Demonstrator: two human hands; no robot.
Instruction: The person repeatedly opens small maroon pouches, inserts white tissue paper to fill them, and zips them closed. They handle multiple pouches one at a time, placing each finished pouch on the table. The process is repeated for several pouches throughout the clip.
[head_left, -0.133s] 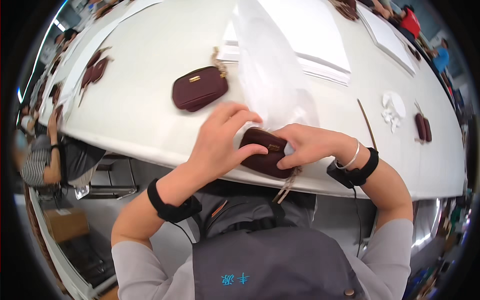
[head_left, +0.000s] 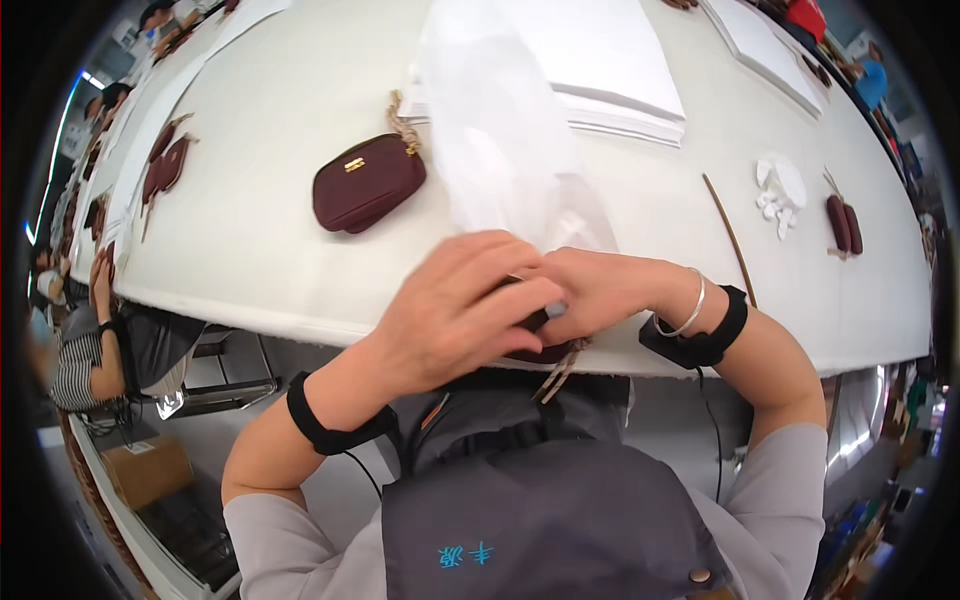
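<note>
A small dark maroon purse [head_left: 527, 355] is at the table's near edge, mostly hidden under my two hands. My right hand [head_left: 605, 295] is closed on its right side. From the left, my left hand [head_left: 460, 315] reaches across the purse with bent fingers, its fingertips meeting the right hand's fingers and its thumb low against the purse. A small grey piece [head_left: 556, 311] shows between the fingers; its kind is unclear. Thin beige cords [head_left: 556, 378] hang from the purse over the edge. Just beyond the hands lies a translucent white sheet [head_left: 505, 150].
Another maroon purse [head_left: 370, 183] with a gold plate and chain lies at left. White sheets [head_left: 600, 60] are stacked at the back. A thin brown stick [head_left: 727, 235], crumpled white pieces [head_left: 780, 190] and small maroon pieces [head_left: 843, 225] lie at right. A co-worker [head_left: 95, 340] sits at far left.
My left hand has moved right over the purse, its fingers now covering most of it and reaching the right hand. The view has shifted slightly.
</note>
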